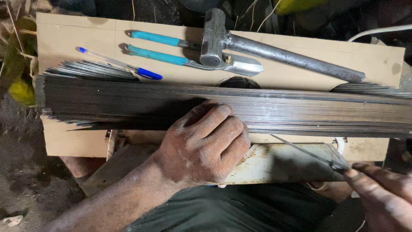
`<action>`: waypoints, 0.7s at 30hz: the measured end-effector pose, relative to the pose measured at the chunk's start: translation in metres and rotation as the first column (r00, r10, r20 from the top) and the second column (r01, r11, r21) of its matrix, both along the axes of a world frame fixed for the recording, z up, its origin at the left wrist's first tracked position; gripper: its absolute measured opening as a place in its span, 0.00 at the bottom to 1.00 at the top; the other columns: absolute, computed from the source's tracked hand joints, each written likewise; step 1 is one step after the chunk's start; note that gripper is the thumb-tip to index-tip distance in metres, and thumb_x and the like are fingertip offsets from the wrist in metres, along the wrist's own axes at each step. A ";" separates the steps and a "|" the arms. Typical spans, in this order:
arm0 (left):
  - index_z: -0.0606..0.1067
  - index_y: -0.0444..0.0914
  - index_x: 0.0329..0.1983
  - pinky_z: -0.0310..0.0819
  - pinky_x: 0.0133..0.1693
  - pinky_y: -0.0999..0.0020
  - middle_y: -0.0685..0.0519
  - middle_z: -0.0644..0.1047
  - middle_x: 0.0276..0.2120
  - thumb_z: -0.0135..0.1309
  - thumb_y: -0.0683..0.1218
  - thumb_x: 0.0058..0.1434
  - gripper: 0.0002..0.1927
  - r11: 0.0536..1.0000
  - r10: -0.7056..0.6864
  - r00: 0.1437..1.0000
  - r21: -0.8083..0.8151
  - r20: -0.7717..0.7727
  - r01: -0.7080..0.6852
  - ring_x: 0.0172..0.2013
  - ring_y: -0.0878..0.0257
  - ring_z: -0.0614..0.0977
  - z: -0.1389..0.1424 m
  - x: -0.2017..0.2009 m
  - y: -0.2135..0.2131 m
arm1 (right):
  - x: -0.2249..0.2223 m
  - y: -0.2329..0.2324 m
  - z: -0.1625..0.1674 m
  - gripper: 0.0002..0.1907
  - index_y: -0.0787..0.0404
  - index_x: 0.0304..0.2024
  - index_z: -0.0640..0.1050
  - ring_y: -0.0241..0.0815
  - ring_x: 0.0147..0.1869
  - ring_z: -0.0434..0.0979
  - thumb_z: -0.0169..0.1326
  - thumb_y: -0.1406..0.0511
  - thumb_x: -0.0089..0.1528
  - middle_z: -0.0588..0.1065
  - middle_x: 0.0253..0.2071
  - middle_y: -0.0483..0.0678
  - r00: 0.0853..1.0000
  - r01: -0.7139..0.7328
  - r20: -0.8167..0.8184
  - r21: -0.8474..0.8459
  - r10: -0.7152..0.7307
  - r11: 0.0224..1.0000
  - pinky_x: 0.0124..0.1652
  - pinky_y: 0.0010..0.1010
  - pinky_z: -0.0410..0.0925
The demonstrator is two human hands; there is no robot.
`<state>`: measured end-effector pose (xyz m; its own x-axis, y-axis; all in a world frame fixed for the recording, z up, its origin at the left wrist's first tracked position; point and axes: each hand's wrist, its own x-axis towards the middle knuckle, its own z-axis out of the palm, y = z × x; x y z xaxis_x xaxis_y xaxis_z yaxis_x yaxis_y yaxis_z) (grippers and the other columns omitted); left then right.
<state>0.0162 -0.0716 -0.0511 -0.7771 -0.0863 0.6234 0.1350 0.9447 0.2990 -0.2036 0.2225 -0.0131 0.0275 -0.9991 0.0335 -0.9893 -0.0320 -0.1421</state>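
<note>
Far left: dark ground and a patch of yellow-green [20, 91] beside a pale cardboard sheet [68, 34]. On that sheet, from the left: a blue-capped pen [122, 65] lying aslant, its cap end touching the upper edge of the stack. Next to it, teal-handled shears [189, 53], handles pointing left, metal blades pointing right. Across the shears, a steel hammer [257, 47], head resting on the blades near the pivot, grey handle running off to the right and downward.

Below these, a long stack of thin dark metal strips [300, 112] lying flat on its side across the whole width, left end squared off near the sheet's left edge, right end out of view. Fanned strip ends [92, 69] poking out behind the stack at left, more at the far right [369, 89].

Left hand [204, 144] laid palm-down on the stack's near face at centre, fingers curled and pressing on the strips, covering that stretch of them. Under the stack, a worn whitish metal plate [274, 165], serving as a tabletop.

Right hand [380, 193] at the lower right corner, partly cut off, fingertips pinched shut on one thin single strip [307, 152], which slants up and left toward the underside of the stack. White cord [377, 31] at the upper right.
</note>
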 end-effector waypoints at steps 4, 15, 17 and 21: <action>0.78 0.36 0.38 0.83 0.53 0.56 0.51 0.77 0.38 0.61 0.43 0.61 0.05 1.000 -0.015 1.000 0.017 0.022 0.015 0.49 0.56 0.81 0.001 -0.001 -0.004 | -0.009 0.032 -0.022 0.18 0.61 0.51 0.81 0.48 0.41 0.84 0.59 0.68 0.58 0.80 0.42 0.56 0.942 0.270 0.252 -0.173 -0.222 0.947 0.45 0.38 0.76; 0.77 0.37 0.31 0.81 0.51 0.56 0.52 0.75 0.34 0.58 0.38 0.52 0.04 0.993 -0.036 0.995 0.111 0.088 0.026 0.47 0.56 0.80 0.005 -0.011 -0.008 | -0.012 0.014 -0.026 0.25 0.72 0.50 0.79 0.44 0.35 0.82 0.65 0.74 0.48 0.80 0.38 0.63 0.952 0.160 0.276 -0.093 -0.128 0.983 0.34 0.31 0.74; 0.76 0.38 0.30 0.81 0.50 0.56 0.52 0.75 0.33 0.58 0.38 0.51 0.04 0.994 -0.030 0.994 0.112 0.102 0.019 0.45 0.57 0.80 0.003 -0.011 -0.007 | -0.013 0.013 -0.021 0.25 0.72 0.48 0.80 0.46 0.33 0.81 0.63 0.77 0.46 0.81 0.37 0.63 0.974 0.138 0.187 -0.040 -0.128 0.990 0.34 0.34 0.73; 0.76 0.38 0.30 0.80 0.52 0.55 0.52 0.75 0.34 0.57 0.37 0.54 0.03 0.994 -0.002 0.997 0.113 0.083 -0.008 0.47 0.57 0.80 0.000 -0.009 -0.003 | -0.010 0.016 -0.028 0.26 0.72 0.52 0.76 0.44 0.37 0.83 0.64 0.73 0.51 0.79 0.36 0.57 0.909 0.293 0.353 -0.171 -0.219 0.941 0.36 0.28 0.75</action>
